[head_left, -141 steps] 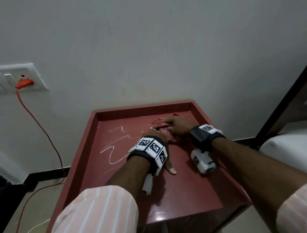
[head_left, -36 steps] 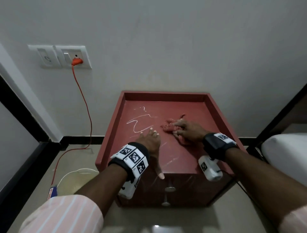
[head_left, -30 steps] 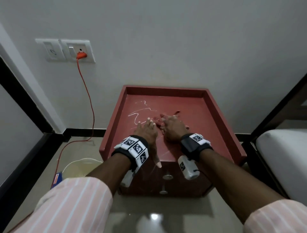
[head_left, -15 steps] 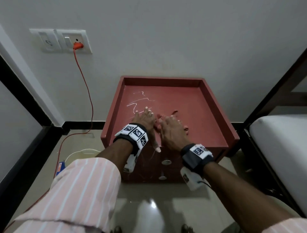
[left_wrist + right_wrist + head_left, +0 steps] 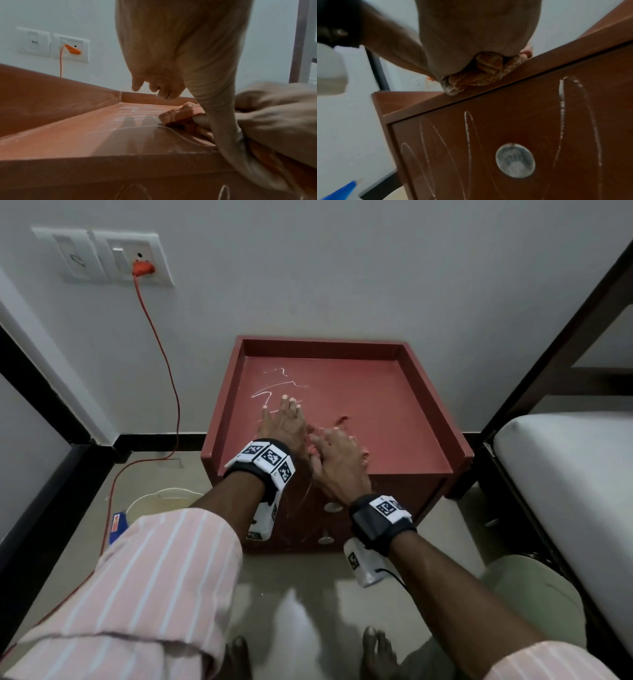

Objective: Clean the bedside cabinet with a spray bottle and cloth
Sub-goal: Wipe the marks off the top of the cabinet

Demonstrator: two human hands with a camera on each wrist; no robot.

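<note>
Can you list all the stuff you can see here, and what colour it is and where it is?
bedside cabinet: one, red-brown, against the wall
white scribbles: several, on the cabinet top and drawer front
cloth: one, reddish, on the cabinet top under the right hand
knobs: two, silver, drawer front
plug and cable: one, orange, in the wall socket
mattress: one, white, at right
left hand: flat on the cabinet top
right hand: pressing the cloth
</note>
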